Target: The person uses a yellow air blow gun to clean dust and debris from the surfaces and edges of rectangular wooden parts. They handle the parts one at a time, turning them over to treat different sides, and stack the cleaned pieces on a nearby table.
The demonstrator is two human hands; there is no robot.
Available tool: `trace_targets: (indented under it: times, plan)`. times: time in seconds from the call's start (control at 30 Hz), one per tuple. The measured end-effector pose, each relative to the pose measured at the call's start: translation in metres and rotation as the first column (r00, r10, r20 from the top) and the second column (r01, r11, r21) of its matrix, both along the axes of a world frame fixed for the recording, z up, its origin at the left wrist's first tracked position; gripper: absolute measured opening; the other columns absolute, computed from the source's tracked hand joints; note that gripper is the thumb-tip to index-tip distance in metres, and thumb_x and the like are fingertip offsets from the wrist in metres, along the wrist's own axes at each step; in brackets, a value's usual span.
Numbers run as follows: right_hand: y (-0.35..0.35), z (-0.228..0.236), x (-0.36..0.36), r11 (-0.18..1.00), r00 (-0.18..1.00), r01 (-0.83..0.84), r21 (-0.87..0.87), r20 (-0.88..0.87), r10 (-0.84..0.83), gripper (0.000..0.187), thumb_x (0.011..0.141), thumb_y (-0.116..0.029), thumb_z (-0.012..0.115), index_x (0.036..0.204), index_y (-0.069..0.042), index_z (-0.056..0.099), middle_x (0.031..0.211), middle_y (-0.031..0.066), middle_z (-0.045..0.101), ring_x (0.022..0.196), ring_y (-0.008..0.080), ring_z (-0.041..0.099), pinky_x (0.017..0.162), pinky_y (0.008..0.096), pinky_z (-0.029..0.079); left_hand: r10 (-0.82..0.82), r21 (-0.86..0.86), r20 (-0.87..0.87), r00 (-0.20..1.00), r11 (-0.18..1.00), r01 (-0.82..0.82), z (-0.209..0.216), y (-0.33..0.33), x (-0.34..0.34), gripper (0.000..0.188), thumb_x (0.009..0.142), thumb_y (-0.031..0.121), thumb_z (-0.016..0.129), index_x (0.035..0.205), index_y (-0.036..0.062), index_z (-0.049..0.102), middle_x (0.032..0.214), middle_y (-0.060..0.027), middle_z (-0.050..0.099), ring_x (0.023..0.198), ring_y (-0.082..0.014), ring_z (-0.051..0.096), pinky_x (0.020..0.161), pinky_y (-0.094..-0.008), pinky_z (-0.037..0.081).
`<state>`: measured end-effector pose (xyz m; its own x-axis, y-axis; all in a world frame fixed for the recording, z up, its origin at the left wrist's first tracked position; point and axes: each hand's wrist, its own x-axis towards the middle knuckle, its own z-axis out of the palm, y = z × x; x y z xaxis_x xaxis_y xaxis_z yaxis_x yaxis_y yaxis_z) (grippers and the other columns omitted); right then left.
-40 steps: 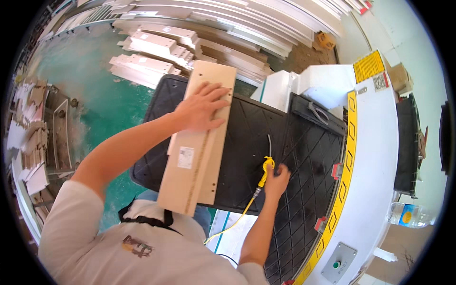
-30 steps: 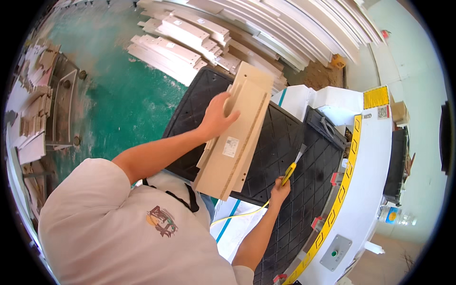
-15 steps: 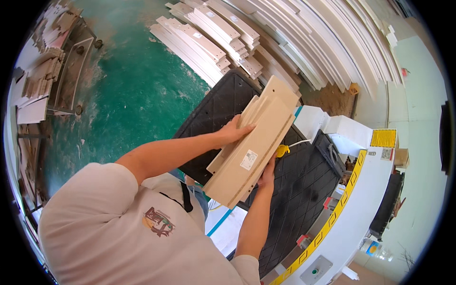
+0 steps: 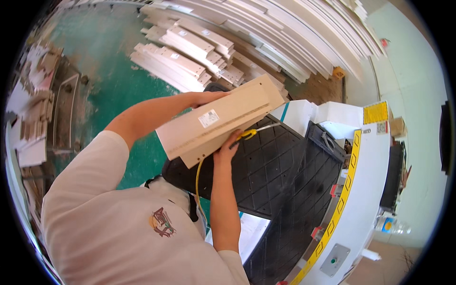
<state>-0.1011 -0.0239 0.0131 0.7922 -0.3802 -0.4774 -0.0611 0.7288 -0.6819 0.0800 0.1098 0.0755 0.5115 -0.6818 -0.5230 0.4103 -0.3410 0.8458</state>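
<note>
Head view: stacked beige flat wooden boards, frame centre; likely stiff, fairly heavy, layers may slide; clasp both long edges. Left hand at upper edge, grip half-hidden, closure can't tell; right hand grip round yellow air gun.

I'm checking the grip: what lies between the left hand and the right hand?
In the head view, beige boards lie between the left hand and the right hand, which holds a yellow air gun.
</note>
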Motion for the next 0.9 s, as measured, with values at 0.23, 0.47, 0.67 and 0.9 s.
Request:
trace_targets:
  times: [0.23, 0.47, 0.67, 0.9]
  plan:
    - [-0.036, 0.006, -0.033, 0.998, 0.990, -0.013, -0.055, -0.142, 0.005, 0.042, 0.107, -0.038, 0.060, 0.137, -0.008, 0.057, 0.133, 0.0102, 0.063, 0.118, 0.0259, 0.063, 0.084, 0.0474, 0.060, -0.322, 0.284, 0.396, 0.860, 0.934, 0.218, 0.009, -0.018, 0.067, 0.070, 0.104, 0.060, 0.048, 0.155, 0.0125, 0.051, 0.154, -0.0144, 0.054, 0.139, -0.0258, 0.054, 0.108, -0.0408, 0.047]
    - [-0.075, 0.078, -0.306, 0.725, 0.692, -0.555, -0.408, -0.710, 0.130, 0.043, 0.108, -0.040, 0.058, 0.124, -0.001, 0.061, 0.104, 0.0108, 0.075, 0.093, 0.0177, 0.069, 0.086, 0.0316, 0.053, -0.326, 0.340, 0.920, 0.218, 0.940, -0.030, 0.079, 0.024, -0.052, 0.073, 0.083, 0.029, 0.079, 0.148, 0.0070, 0.053, 0.154, -0.0219, 0.049, 0.142, -0.0409, 0.044, 0.117, -0.0503, 0.036]
    - [0.003, 0.134, -0.418, 0.970, 0.707, -0.231, 0.076, -0.672, 0.221, 0.063, 0.105, -0.052, 0.055, 0.137, 0.002, 0.056, 0.085, 0.0127, 0.071, 0.054, 0.0137, 0.060, 0.051, 0.0260, 0.046, -0.438, 0.454, 0.885, 0.160, 0.887, -0.086, 0.068, 0.003, -0.074, 0.091, 0.074, 0.023, 0.080, 0.156, 0.0100, 0.043, 0.164, -0.0239, 0.033, 0.149, -0.0439, 0.034, 0.120, -0.0571, 0.028]
    - [0.065, 0.138, -0.442, 0.949, 0.963, 0.045, 0.312, -0.267, 0.042, 0.077, 0.105, -0.060, 0.048, 0.138, 0.009, 0.053, 0.056, 0.0009, 0.049, 0.045, 0.0113, 0.041, 0.046, 0.0257, 0.032, -0.359, 0.373, 0.907, 0.219, 0.927, -0.027, 0.073, -0.033, -0.094, 0.093, 0.072, 0.026, 0.082, 0.155, 0.0102, 0.044, 0.161, -0.0232, 0.038, 0.148, -0.0424, 0.036, 0.119, -0.0558, 0.030]
